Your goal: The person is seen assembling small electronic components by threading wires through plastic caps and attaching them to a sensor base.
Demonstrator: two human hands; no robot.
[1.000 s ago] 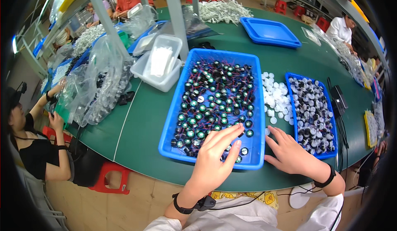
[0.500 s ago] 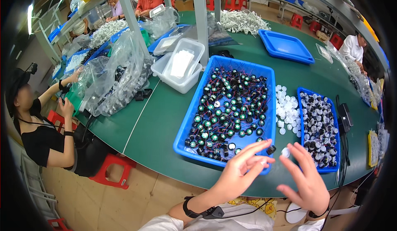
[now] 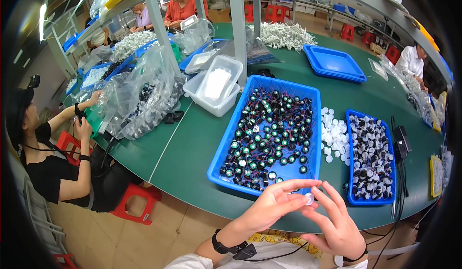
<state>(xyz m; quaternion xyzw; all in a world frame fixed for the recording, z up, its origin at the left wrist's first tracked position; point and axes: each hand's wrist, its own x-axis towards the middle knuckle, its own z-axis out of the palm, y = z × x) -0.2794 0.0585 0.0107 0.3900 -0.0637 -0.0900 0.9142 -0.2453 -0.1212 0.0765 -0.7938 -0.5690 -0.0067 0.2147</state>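
Observation:
My left hand (image 3: 270, 205) and my right hand (image 3: 337, 228) meet in front of the large blue tray (image 3: 215, 175). A round, translucent white cap (image 3: 309, 199) sits between their fingertips, pinched by the right fingers against the left thumb. The small black round part held by my left fingers is mostly hidden behind the cap and fingers. Inside the large tray lie many black round wired parts (image 3: 257, 138) with green faces. Loose white caps (image 3: 335, 136) are heaped to its right. A narrower blue tray (image 3: 350, 160) beside them holds black parts with white caps.
Clear plastic boxes (image 3: 211, 106) and bulging plastic bags (image 3: 149, 100) stand on the left of the green table (image 3: 178, 172). Stacked blue trays (image 3: 334, 63) lie at the back. A black adapter and cables (image 3: 401, 143) run down the right. Another person (image 3: 57, 168) works at left.
My hands have come together and slightly nearer to me. The right hand has brought the white cap to the black part in the left. The view has shifted a little.

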